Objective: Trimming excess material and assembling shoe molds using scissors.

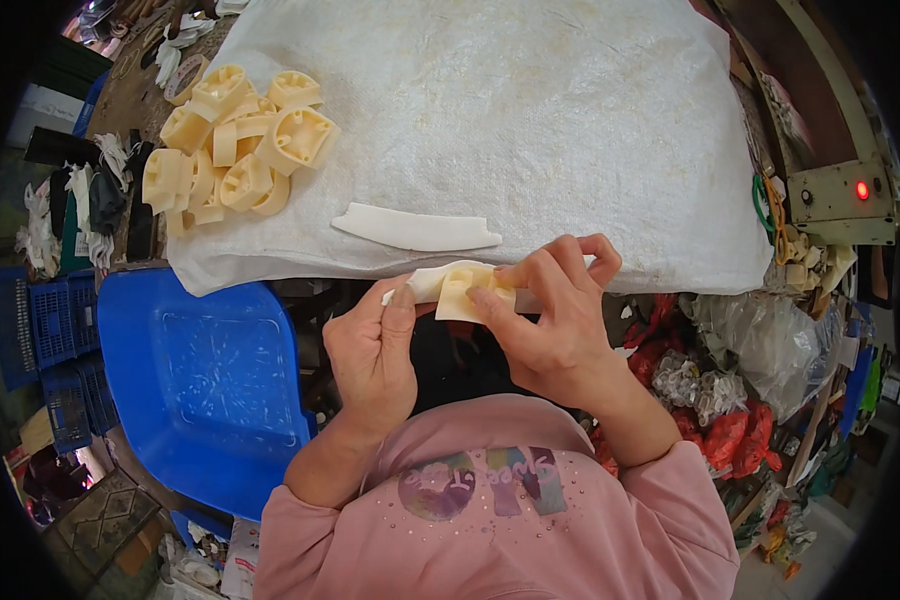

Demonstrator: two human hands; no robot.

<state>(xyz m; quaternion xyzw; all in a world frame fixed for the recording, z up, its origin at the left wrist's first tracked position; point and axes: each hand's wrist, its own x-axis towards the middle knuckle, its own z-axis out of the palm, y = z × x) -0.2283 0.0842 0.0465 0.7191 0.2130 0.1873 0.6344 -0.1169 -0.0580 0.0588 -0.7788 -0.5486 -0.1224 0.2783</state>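
Note:
At the front edge of the sheeted table, my left hand (pixel 373 350) pinches one end of a curved white strip (pixel 426 283). My right hand (pixel 560 318) grips a cream plastic part (pixel 459 296), thumb on its near face and fingers behind. The strip's other end meets the part between my hands; how they join is hidden by my fingers. A second white strip (pixel 416 228) lies flat just beyond my hands. At the far left, several cream plastic parts (pixel 244 140), hollow and rounded, are heaped.
White woven sheeting (pixel 530 120) covers the table. A blue plastic bin (pixel 210 380) stands left of me, below the table edge. Clear and red plastic bags (pixel 730 410) are piled at right. Green-handled scissors (pixel 762 205) hang near a metal box with a lit red lamp (pixel 862 190).

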